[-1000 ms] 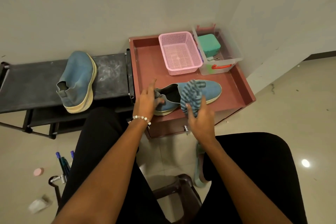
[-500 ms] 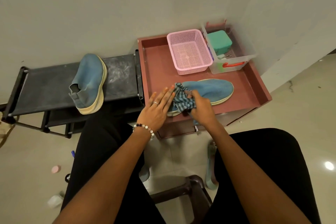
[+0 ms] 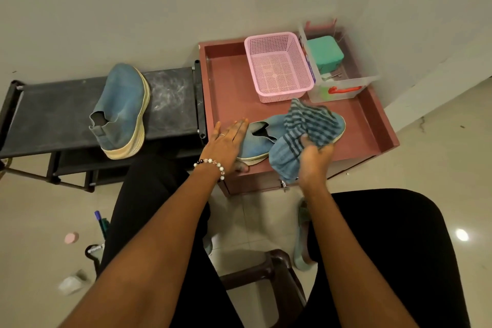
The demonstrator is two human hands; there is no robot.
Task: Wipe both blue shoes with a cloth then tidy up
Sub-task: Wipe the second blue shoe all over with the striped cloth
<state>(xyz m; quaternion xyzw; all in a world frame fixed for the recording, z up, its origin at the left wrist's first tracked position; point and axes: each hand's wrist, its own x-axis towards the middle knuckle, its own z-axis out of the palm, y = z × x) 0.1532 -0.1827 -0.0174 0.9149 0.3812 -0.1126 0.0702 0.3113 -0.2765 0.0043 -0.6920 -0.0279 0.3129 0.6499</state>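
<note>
Fingers (image 3: 234, 128) flat on shoe (image 3: 257, 141)

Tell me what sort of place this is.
Probably a home entryway or shoe corner: a black shoe rack bearing a blue shoe stands against a plain wall, beside a low red cabinet, all on a glossy tiled floor.

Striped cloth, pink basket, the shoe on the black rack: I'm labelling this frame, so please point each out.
striped cloth (image 3: 306, 125), head view, on its bunched middle.
pink basket (image 3: 279, 72), head view, on its mesh floor.
shoe on the black rack (image 3: 121, 104), head view, on its blue upper.
</note>
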